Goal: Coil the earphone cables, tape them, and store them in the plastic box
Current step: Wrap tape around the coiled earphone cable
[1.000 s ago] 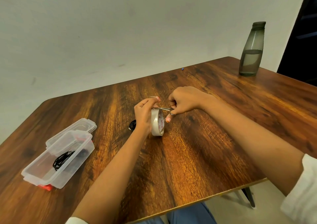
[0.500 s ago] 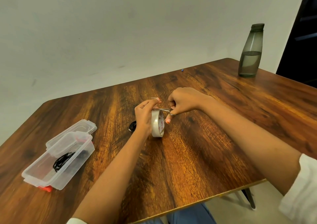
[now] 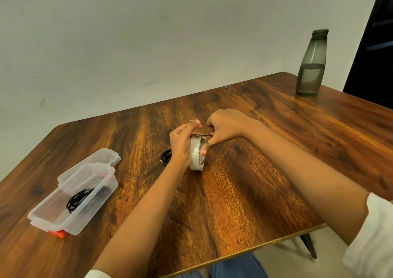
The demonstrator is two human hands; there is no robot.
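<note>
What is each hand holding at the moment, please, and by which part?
The left hand grips the tape roll by its outer rim; the right hand holds small scissors by their finger loops.

Soft, even indoor light filled the frame at moderate brightness. The wooden table carried a warm sheen on its right half, and faint, diffuse shadows lay beside the plastic box. Wide-angle distortion bowed the table's edges; the near forearms looked slightly smeared.
</note>
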